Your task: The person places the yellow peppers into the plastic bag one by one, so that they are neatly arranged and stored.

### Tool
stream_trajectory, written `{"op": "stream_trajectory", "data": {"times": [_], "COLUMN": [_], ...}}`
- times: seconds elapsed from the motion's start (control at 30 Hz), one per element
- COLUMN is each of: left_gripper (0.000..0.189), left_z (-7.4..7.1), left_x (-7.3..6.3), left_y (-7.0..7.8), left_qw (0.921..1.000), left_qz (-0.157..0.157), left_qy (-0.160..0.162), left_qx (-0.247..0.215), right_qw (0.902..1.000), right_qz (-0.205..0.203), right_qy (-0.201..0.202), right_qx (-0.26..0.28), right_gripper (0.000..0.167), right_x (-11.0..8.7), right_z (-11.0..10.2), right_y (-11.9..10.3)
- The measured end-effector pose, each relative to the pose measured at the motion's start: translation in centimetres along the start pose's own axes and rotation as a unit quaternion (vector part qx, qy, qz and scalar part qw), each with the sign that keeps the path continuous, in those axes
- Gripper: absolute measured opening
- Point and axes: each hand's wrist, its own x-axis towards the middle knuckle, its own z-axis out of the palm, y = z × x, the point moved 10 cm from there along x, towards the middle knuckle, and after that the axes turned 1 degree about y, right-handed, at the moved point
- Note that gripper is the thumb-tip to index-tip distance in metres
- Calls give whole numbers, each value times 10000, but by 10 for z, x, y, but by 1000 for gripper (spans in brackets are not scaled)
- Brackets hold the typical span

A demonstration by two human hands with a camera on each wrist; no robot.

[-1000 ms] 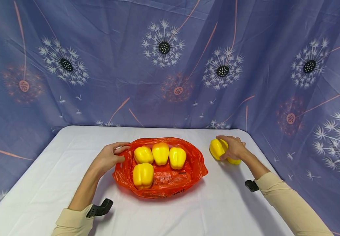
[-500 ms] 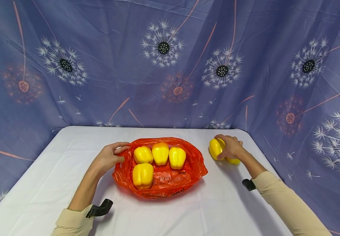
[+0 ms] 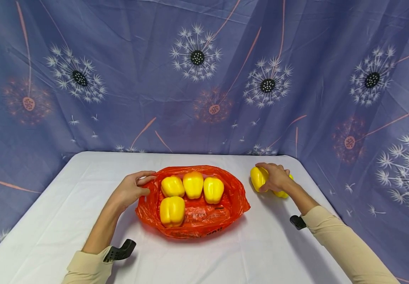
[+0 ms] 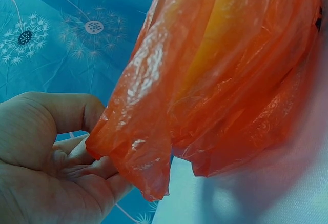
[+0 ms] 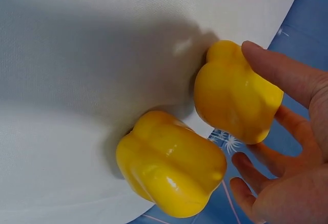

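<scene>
In the head view a red plastic bag (image 3: 239, 203) lies wide open mid-table, with several yellow bell peppers inside, one of them a pepper (image 3: 172, 212) at the front left. My left hand (image 3: 129, 191) holds the bag's left edge between thumb and fingers; the left wrist view shows the thin plastic (image 4: 138, 121) between them. To the right of the bag, my right hand (image 3: 277, 177) grips a yellow bell pepper (image 3: 258, 178), thumb on one side and fingers on the other. Beside it rests a second loose bell pepper (image 5: 171, 165), partly hidden by the hand in the head view.
A white cloth covers the table (image 3: 261, 244). Behind and to the sides hangs a blue curtain (image 3: 137, 79) with a dandelion print. Both wrists wear a black strap mount (image 3: 120, 251). Table surface lies between the bag and the right-hand peppers.
My right hand and the bell pepper in its grip have shifted slightly left, uncovering more of the second pepper. The left hand and the bag have stayed put.
</scene>
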Motion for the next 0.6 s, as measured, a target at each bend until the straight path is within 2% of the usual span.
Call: {"op": "stream_trajectory", "data": {"times": [0.6], "left_gripper": [67], "left_z": [0], "left_x": [0], "left_y": [-2], "left_qw": [10000], "left_qz": [-36], "left_qy": [-16], "left_qx": [-3], "right_qw": [9999], "right_qz": [86], "right_qy": [69], "right_qx": [54], "right_gripper": [89], "right_x": [1], "right_z": [0], "right_y": [-1]}}
